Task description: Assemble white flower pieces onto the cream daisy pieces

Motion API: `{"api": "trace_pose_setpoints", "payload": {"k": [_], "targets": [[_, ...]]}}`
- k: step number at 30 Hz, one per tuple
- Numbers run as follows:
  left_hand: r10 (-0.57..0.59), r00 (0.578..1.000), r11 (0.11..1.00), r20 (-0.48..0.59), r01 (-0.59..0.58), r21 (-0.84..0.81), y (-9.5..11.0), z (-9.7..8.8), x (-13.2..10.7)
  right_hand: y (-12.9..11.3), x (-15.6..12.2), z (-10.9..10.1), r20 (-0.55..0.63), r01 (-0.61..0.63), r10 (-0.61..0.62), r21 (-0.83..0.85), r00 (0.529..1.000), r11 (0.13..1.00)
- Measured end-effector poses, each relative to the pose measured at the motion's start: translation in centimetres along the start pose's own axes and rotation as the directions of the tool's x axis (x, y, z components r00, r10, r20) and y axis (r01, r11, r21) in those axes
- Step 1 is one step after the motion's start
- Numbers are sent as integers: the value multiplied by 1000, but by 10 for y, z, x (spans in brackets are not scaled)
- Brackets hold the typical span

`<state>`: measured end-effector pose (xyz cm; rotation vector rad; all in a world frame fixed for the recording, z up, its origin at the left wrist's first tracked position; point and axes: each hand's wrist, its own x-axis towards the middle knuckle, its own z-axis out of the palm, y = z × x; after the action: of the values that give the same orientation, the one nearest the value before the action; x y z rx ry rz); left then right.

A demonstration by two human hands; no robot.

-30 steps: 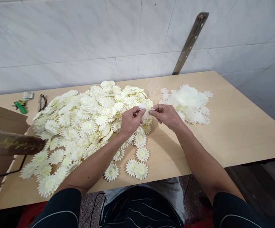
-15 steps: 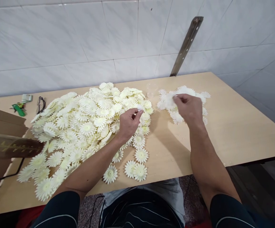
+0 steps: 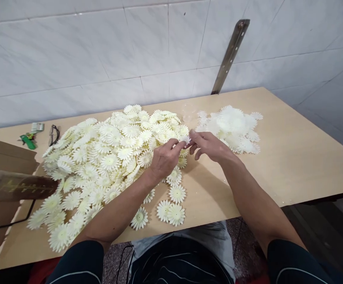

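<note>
Right table end (image 3: 301, 154) passable — flower heap (image 3: 109, 161) blocks left.

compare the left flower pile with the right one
The left pile is much larger than the right pile. The left pile looks creamy yellow; the right pile looks whiter. The left pile spreads toward the front of the table; the right pile sits farther back. Both contain many-petalled flowers.

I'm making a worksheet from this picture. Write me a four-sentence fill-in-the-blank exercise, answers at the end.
The hand nearer the smaller flower pile is the person's ____ one.
In this view, the larger flower pile lies to the smaller one's ____.
The handled tool left of that pile is mostly ____.
The metal bracket rises in front of the tiled ____.
Missing words: right; left; green; wall.
</note>
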<state>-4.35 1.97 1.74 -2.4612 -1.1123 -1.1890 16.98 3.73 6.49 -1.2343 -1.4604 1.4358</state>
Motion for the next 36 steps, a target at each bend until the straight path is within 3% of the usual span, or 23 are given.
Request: {"api": "trace_pose_setpoints", "payload": {"k": [3, 6, 11, 14, 17, 19, 20, 22, 25, 29, 36], "targets": [[-16, 997, 999, 77, 13, 39, 0, -1, 0, 3, 4, 11, 60, -23, 18, 81, 998, 996], [-18, 997, 1000, 81, 17, 20, -1, -1, 0, 7, 8, 8, 54, -51, 45, 124, 998, 991], [-67, 998, 993, -2, 67, -95, -3, 2, 1, 10, 11, 5, -67, -30, 41, 170, 997, 985], [-169, 981, 960, -98, 141, -243, -1, 2, 3, 9, 10, 6, -109, 11, 7, 163, 994, 987], [-414, 908, 809, -62, 336, -481, 3, -2, 8, 9, 9, 8, -130, 46, -30, 129, 991, 991], [-582, 809, 602, 79, 494, -628, 7, -5, 12, 10, 8, 10, -155, 79, -66, 83, 986, 993], [-626, 765, 500, 151, 543, -675, 8, -6, 13, 11, 7, 11, -171, 99, -89, 50, 981, 994], [-648, 719, 377, 251, 589, -715, 10, -8, 15, 11, 6, 15, -198, 133, -136, -28, 971, 991], [-633, 710, 375, 309, 629, -681, 11, -7, 16, 11, 3, 19, -230, 152, -171, -100, 958, 983], [-641, 682, 368, 353, 676, -638, 10, -3, 14, 11, 3, 21, -239, 153, -161, -51, 958, 987], [-639, 600, 128, 481, 700, -702, 8, -7, 20, 11, 7, 20, -159, 115, -90, 157, 983, 981]]}}
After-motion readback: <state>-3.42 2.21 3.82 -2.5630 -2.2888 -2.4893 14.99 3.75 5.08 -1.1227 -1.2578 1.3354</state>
